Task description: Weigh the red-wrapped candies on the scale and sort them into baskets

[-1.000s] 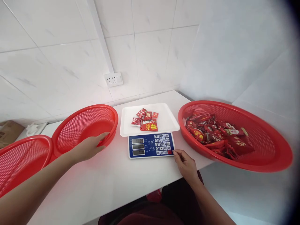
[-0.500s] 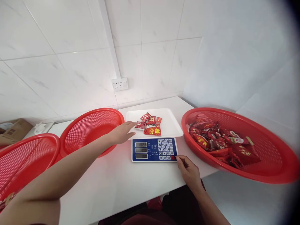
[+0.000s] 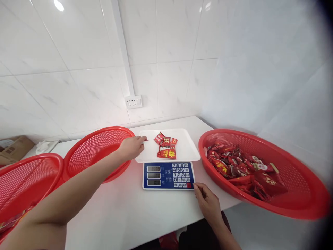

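Note:
A blue-faced digital scale (image 3: 168, 175) stands on the white table (image 3: 130, 211), its white tray (image 3: 187, 149) carrying a few red candy packets (image 3: 166, 147). My left hand (image 3: 131, 147) reaches over the tray's left edge, fingers pinched on a small red packet whose tip just shows. Curled beside the scale's front right corner, my right hand (image 3: 206, 201) touches the keypad's edge with its fingertips and holds nothing.
A wide red mesh basket (image 3: 299, 205) heaped with red packets overhangs the table's right edge. A second red basket (image 3: 96, 152) sits left of the scale and a third (image 3: 26, 180) at the far left. White tiled walls with a socket (image 3: 133, 101) stand behind.
My left hand moved from the left basket's rim to the scale tray and closed on one packet. The view tilted upward. My right hand stayed at the scale's corner.

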The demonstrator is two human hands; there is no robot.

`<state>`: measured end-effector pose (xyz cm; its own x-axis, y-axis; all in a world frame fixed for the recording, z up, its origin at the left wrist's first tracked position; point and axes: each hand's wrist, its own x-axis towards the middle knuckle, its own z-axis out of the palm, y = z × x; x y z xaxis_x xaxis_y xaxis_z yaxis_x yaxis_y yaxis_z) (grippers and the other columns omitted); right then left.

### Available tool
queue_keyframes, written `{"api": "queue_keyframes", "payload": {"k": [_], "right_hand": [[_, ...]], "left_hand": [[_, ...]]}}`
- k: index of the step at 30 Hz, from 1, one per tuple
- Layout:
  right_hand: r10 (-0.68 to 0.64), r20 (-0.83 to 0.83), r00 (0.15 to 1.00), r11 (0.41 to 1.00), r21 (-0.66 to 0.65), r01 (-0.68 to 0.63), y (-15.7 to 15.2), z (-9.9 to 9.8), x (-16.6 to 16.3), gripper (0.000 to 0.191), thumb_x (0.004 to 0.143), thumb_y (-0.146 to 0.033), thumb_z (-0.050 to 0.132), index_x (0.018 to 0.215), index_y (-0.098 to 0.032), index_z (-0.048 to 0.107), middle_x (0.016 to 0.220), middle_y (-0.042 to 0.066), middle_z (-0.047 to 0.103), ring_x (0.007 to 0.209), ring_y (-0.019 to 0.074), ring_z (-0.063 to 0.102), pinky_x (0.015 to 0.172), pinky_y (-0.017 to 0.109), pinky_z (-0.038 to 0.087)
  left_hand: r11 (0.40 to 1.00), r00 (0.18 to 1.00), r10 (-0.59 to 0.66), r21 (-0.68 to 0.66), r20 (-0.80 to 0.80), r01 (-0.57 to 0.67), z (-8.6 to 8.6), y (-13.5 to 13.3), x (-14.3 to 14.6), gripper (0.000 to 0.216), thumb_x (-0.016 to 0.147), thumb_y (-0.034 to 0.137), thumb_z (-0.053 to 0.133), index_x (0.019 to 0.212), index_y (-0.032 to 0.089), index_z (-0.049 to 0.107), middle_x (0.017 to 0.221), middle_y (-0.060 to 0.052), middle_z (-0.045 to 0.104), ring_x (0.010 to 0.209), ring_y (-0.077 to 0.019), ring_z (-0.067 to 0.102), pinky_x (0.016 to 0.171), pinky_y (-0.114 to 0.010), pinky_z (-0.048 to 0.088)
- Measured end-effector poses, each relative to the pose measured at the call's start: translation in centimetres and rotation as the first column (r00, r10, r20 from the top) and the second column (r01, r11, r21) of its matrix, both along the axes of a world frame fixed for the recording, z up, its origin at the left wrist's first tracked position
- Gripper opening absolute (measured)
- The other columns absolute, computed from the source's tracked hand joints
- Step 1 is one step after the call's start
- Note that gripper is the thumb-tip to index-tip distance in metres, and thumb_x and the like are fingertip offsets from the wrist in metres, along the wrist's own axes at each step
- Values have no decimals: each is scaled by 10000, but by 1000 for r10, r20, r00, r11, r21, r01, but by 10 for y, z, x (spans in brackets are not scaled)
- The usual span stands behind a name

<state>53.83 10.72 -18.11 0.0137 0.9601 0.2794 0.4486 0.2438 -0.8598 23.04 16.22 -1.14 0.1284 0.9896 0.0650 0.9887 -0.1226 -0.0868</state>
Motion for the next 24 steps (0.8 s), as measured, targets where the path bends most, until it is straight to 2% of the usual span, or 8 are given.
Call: {"api": "queue_keyframes", "payload": {"k": [2, 4, 7, 10, 13, 18, 21, 24], "right_hand": [[9, -3, 1000, 1000, -9, -9, 0, 1, 1, 344, 800, -503, 470, 791, -193, 617, 556, 2, 559, 527, 152, 554, 516, 222, 466], [17, -5, 1000, 1000, -19, -17, 0, 1, 1, 338, 798, -502, 470, 790, -197, 617, 554, 2, 559, 524, 154, 553, 508, 222, 464], [19, -5, 1000, 1000, -18, -19, 1, 2, 1, 329, 799, -497, 471, 791, -201, 614, 544, 1, 548, 518, 154, 546, 507, 224, 464], [20, -17, 1000, 1000, -9, -20, 2, 3, 0, 329, 799, -502, 471, 777, -202, 605, 533, -1, 537, 506, 150, 534, 502, 222, 465], [15, -38, 999, 1000, -7, -15, 1, 3, -1, 339, 800, -510, 466, 772, -200, 600, 538, -1, 537, 507, 148, 531, 503, 222, 464], [-7, -47, 999, 1000, -24, 6, 1, 1, -2, 365, 798, -510, 463, 806, -182, 622, 547, -1, 545, 525, 146, 539, 511, 219, 456], [-2, -50, 999, 1000, -25, 1, 0, 2, -2, 367, 804, -504, 457, 807, -177, 623, 558, 5, 556, 529, 144, 539, 512, 217, 450], [13, -57, 998, 1000, -25, -15, 0, 4, -2, 365, 807, -506, 455, 799, -180, 619, 581, 13, 578, 527, 141, 538, 512, 216, 448]], "left_hand": [[997, 997, 75, 33, -36, -74, 12, -11, -17, 400, 859, 289, 265, 1186, 214, 482, 1121, -90, 609, 1019, -251, 563, 836, -383, 434], [996, 995, 94, 14, -43, -94, 22, -18, -31, 417, 854, 340, 297, 1192, 189, 489, 1210, -106, 563, 1152, -272, 478, 945, -417, 365], [992, 992, 100, -82, 80, -93, 26, -17, -37, 559, 827, 498, 358, 1304, 208, 384, 1373, -93, 424, 1282, -279, 339, 1007, -418, 311], [993, 973, 53, -111, 225, -29, 16, 3, -19, 639, 818, 567, 362, 1353, 224, 303, 1404, -85, 386, 1276, -256, 357, 1004, -382, 327], [995, 954, -42, -70, 296, 65, -3, 36, 12, 590, 846, 512, 360, 1336, 186, 324, 1396, -96, 398, 1276, -233, 356, 1024, -354, 309], [994, 949, -58, -74, 308, 84, -31, 83, 53, 500, 839, 377, 416, 1298, 181, 379, 1286, -101, 510, 1181, -233, 464, 954, -332, 381], [996, 952, -43, -62, 304, 64, -35, 91, 60, 448, 814, 308, 444, 1249, 196, 445, 1191, -92, 561, 1062, -219, 548, 881, -308, 428], [999, 952, -19, -24, 305, 27, -26, 84, 49, 409, 810, 280, 420, 1209, 214, 485, 1171, -80, 553, 996, -204, 573, 835, -293, 445]]}}
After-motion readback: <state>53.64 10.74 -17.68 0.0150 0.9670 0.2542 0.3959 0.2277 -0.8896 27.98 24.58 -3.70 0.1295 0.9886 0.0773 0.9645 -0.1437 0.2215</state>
